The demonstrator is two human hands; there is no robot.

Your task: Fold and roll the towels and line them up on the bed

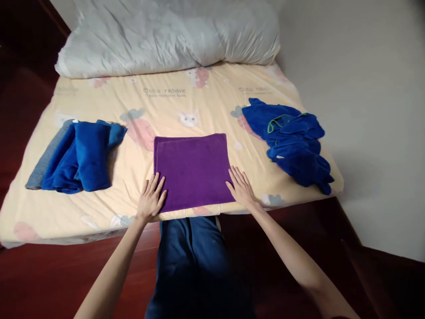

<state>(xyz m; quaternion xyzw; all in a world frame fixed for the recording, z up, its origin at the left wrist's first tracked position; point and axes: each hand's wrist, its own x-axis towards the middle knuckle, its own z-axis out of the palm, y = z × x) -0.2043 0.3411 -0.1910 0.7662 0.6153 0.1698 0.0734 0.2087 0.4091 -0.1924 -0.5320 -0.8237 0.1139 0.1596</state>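
Observation:
A folded purple cloth [195, 170] lies flat near the front edge of the bed, its layers slightly offset at the upper left. My left hand [152, 198] rests open at the cloth's left edge, fingers spread and partly on the fabric. At the opposite side, my right hand [241, 186] lies open with its fingertips at the cloth's right edge. Neither hand grips anything.
Blue and grey-blue cloths [91, 155] lie at the left of the bed [195, 99]. Crumpled blue cloths [292, 141] with a green cord lie at the right. A grey-white quilt [172, 35] spans the back. A wall [358, 110] stands at the right.

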